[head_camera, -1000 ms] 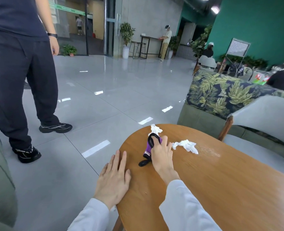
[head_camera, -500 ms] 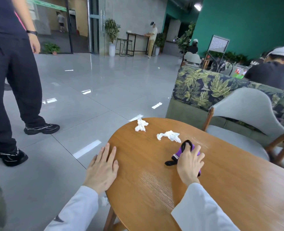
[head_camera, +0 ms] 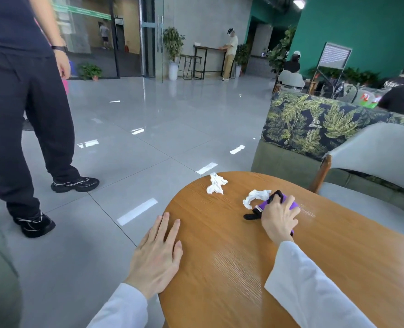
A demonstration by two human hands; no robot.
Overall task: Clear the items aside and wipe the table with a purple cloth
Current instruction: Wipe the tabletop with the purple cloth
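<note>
Purple cloth (head_camera: 265, 204): bunched under my right hand on the far part of the table, with a black strap or edging showing. Its long axis runs from the near left, where a black end pokes out by my thumb, to the far right under my fingers.
Right hand (head_camera: 279, 216): palm down, fingers curled over the cloth and pressing it to the wood; one fingertip sits on the black loop at the top.
Nearer tissue (head_camera: 253, 197): a crumpled white wad touching the far-left edge of the cloth.
Farther tissue (head_camera: 216, 184): a second crumpled white wad, lying apart from the first, close to the table's far-left rim.
Table (head_camera: 220, 268): round, wooden, grain running toward me; a pale shiny smear shows just right of my right hand.
Left hand (head_camera: 157, 254): flat and open, fingers spread, resting on the table's left edge, holding nothing.
Sleeves: white on both my arms.
Containers: I see none on the table.
Chair (head_camera: 374, 162): grey, with a wooden frame, beside the table on the right.
Sofa (head_camera: 314, 129): leaf-patterned, behind the chair.
Bystander (head_camera: 18, 102): dark trousers and black shoes, standing on the grey tiled floor to the left.
</note>
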